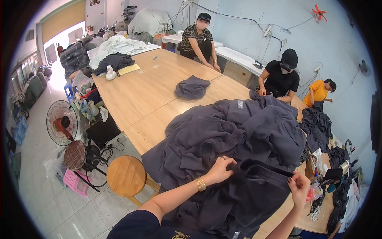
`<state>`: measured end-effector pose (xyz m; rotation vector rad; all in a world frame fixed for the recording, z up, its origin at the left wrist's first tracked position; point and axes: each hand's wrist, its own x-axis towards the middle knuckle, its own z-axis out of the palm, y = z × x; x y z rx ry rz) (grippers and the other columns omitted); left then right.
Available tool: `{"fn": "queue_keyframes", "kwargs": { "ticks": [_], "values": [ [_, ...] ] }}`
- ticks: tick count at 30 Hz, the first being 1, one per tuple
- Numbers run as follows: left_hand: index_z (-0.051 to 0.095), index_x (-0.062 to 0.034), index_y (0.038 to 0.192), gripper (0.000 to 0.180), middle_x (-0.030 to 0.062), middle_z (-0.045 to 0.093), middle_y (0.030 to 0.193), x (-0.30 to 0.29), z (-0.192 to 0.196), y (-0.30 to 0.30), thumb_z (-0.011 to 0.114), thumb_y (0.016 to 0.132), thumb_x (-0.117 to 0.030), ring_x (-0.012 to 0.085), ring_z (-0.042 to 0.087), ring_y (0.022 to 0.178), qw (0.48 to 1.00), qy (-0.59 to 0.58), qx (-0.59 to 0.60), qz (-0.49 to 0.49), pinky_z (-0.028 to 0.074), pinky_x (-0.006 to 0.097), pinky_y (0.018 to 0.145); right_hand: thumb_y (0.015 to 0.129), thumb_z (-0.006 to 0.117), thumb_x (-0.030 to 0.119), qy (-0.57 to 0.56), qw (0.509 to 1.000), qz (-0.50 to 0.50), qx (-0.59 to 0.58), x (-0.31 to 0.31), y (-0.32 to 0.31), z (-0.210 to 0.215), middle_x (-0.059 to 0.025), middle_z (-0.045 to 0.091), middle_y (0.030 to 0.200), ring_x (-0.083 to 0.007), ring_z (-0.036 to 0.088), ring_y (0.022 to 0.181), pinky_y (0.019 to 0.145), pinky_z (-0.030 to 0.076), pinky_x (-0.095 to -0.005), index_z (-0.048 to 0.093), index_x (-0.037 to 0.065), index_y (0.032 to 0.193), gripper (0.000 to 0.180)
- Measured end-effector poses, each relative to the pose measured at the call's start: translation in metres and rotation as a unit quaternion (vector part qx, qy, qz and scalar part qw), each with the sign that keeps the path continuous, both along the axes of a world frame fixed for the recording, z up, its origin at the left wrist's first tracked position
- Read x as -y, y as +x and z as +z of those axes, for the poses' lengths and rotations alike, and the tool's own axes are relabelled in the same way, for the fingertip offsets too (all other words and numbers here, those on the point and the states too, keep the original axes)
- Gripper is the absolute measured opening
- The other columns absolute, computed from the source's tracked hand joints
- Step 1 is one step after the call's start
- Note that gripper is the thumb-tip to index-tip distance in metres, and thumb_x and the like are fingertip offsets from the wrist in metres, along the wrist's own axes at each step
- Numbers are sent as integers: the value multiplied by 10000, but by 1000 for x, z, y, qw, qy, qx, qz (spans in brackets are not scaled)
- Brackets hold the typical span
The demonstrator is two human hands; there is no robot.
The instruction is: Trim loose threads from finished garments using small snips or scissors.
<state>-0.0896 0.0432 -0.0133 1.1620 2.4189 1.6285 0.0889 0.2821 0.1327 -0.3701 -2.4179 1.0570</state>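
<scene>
A dark grey garment (250, 199) hangs between my hands, its wide band-like edge (264, 165) stretched across from one to the other. My left hand (219, 170), with a gold bracelet at the wrist, pinches the left end of that edge. At the right end, my right hand (299, 187) grips the band with its fingers closed. Just beyond lies a large heap of similar dark grey garments (207, 131), spread over the near part of the wooden table (139, 95). The lower part of the held garment merges with dark cloth close to my body.
A round wooden stool (126, 176) and a standing fan (62, 122) are at the left. Another folded grey garment (192, 87) lies mid-table. Co-workers stand along the far side, one in black (280, 75). A cluttered table (318, 213) with dark cloth is at right.
</scene>
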Motion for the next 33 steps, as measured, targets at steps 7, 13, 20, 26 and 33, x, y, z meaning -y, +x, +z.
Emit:
{"fn": "queue_keyframes", "kwargs": {
  "ticks": [7,13,20,26,33],
  "values": [
    [543,-23,941,129,-24,547,858,42,70,3,569,922,-148,36,467,824,880,260,275,-286,393,206,742,812,646,167,-125,956,138,-227,-53,113,6,-197,626,847,-213,606,742,675,468,-257,407,49,720,282],
    [550,-25,885,186,-74,495,836,23,147,-21,509,962,-189,4,412,789,911,239,166,-293,377,183,698,860,633,174,14,987,32,-160,-79,79,80,-29,599,857,-94,537,832,732,423,-217,598,9,926,181],
    [578,-12,1051,250,13,609,1022,-28,124,-86,538,942,-233,96,566,982,969,197,-114,94,430,228,815,945,527,80,139,944,-106,-278,-109,-58,43,-24,603,901,-58,538,815,709,435,-194,586,-36,1042,163],
    [592,-14,1045,185,44,621,1018,35,74,-62,591,903,-132,108,585,960,978,198,42,47,467,256,799,964,510,176,-31,970,-195,-142,-101,-7,-24,-8,595,823,-21,436,561,516,356,-176,603,1,1027,208],
    [608,-23,976,96,2,618,935,54,18,28,583,892,-61,58,571,863,932,223,270,-95,466,219,780,997,338,401,-471,854,110,-191,48,8,-86,-13,420,493,-145,443,415,475,457,-329,487,21,1196,454]
  ]
}}
